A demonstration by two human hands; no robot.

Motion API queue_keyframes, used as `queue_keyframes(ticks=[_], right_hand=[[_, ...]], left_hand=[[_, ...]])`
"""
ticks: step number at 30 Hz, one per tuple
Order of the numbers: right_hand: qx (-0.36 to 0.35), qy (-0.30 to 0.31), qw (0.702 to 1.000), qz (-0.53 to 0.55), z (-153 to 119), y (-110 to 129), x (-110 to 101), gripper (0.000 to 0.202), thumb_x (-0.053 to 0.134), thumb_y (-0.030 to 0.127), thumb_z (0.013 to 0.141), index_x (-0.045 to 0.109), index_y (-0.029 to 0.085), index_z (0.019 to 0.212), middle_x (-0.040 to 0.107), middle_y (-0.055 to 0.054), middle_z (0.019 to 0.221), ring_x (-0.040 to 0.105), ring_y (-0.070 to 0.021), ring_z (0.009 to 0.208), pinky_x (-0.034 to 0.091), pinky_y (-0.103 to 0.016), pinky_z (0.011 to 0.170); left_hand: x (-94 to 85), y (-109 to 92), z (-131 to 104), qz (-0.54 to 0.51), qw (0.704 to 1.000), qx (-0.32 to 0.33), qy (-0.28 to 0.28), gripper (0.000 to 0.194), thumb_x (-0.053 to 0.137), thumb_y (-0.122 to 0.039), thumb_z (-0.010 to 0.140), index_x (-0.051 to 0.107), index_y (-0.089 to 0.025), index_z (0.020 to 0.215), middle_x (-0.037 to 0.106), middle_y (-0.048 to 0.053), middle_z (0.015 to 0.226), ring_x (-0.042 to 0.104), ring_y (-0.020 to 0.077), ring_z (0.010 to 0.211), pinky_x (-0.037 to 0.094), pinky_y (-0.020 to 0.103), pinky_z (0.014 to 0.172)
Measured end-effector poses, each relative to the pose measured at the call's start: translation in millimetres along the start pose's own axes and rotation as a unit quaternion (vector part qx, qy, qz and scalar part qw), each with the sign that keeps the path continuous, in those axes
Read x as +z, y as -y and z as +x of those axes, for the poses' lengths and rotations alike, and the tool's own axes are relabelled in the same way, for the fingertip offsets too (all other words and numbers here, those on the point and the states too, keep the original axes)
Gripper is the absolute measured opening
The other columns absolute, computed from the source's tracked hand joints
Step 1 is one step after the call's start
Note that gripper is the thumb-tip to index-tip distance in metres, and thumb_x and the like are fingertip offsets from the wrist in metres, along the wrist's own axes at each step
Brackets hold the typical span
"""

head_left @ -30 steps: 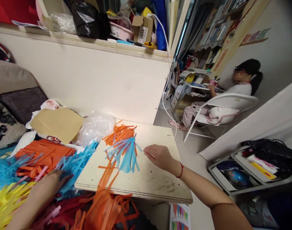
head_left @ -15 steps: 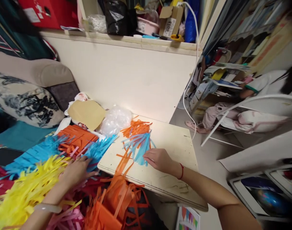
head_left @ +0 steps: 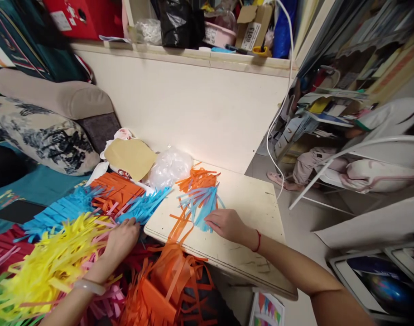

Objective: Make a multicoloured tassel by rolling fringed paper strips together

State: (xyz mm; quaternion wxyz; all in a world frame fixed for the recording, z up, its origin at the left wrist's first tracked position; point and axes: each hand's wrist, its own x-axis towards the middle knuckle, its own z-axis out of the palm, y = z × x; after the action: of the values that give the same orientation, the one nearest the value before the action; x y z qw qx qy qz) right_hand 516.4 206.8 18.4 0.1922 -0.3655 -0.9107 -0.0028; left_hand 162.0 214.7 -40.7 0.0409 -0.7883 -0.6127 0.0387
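My left hand (head_left: 122, 239), fingers loosely bent, is by the blue fringe (head_left: 146, 206), its grip hidden. My right hand (head_left: 209, 222), fingertips nearly together, is closer to the blue tassel (head_left: 207, 204), at its near end, hold unclear; the tassel's length points away from me, with orange strips (head_left: 200, 179) beyond and bare desk (head_left: 252, 194) rightward.

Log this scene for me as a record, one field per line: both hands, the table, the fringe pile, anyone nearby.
Left hand: beside the blue fringe; grip unclear
Right hand: fingertips at the lower end of the blue tassel; firmness unclear
Table: bears the blue tassel and an orange tassel
Fringe pile: yellow fringe and orange fringe, left of the table
Nearby: a seated person on a white chair
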Motion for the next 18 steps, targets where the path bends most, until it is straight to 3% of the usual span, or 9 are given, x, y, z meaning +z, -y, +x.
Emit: queue_keyframes(ticks=[6, 10, 13, 16, 18], right_hand=[[0.157, 0.067, 0.985, -0.025, 7.6, -26.8, 4.4, 0.018, 0.058, 0.031, 0.090, 0.069, 0.017, 0.093, 0.069, -0.004, 0.081, 0.063, -0.0157, 0.076, 0.043, -0.025, 0.068], [0.153, 0.084, 0.985, -0.008, 32.8, -40.3, 19.4, 0.018, 0.060, 0.031, 0.089, 0.071, 0.018, 0.093, 0.068, -0.005, 0.086, 0.062, -0.0170, 0.085, 0.044, -0.026, 0.073], [0.163, 0.071, 0.984, -0.010, 58.7, -52.2, 29.3, 0.018, 0.059, 0.028, 0.089, 0.071, 0.015, 0.095, 0.067, -0.009, 0.092, 0.061, -0.0184, 0.089, 0.045, -0.028, 0.078], [0.177, 0.052, 0.983, -0.010, 77.2, -60.0, 30.7, 0.019, 0.060, 0.026, 0.088, 0.071, 0.013, 0.097, 0.068, -0.011, 0.095, 0.062, -0.0196, 0.091, 0.045, -0.028, 0.078], [0.181, 0.035, 0.983, -0.009, 83.0, -56.7, 27.4, 0.021, 0.056, 0.027, 0.091, 0.071, 0.014, 0.097, 0.070, -0.011, 0.095, 0.063, -0.0199, 0.090, 0.045, -0.028, 0.076]], left_hand=[[1.4, 22.0, 0.0, -0.072, 0.994, -0.080, -0.020, 0.042, 0.033, -0.033, 0.091, 0.071, -0.018, 0.095, 0.069, 0.012, 0.101, 0.067, 0.0258, 0.084, 0.046, 0.033, 0.069], [1.2, 35.7, 5.0, -0.178, 0.974, -0.135, -0.038, 0.039, 0.041, -0.045, 0.083, 0.068, -0.019, 0.075, 0.072, 0.008, 0.082, 0.066, 0.0219, 0.074, 0.043, 0.027, 0.063], [1.0, 40.7, 6.8, -0.219, 0.964, -0.150, -0.020, 0.044, 0.040, -0.053, 0.081, 0.067, -0.019, 0.069, 0.070, 0.005, 0.065, 0.064, 0.0207, 0.064, 0.041, 0.026, 0.058], [1.7, 44.4, 4.5, -0.242, 0.961, -0.132, -0.008, 0.046, 0.039, -0.050, 0.082, 0.071, -0.018, 0.079, 0.073, 0.007, 0.075, 0.066, 0.0222, 0.071, 0.043, 0.027, 0.064], [2.2, 46.2, 1.1, -0.238, 0.962, -0.128, -0.030, 0.045, 0.038, -0.048, 0.082, 0.071, -0.018, 0.083, 0.074, 0.008, 0.088, 0.067, 0.0235, 0.078, 0.045, 0.029, 0.070]])
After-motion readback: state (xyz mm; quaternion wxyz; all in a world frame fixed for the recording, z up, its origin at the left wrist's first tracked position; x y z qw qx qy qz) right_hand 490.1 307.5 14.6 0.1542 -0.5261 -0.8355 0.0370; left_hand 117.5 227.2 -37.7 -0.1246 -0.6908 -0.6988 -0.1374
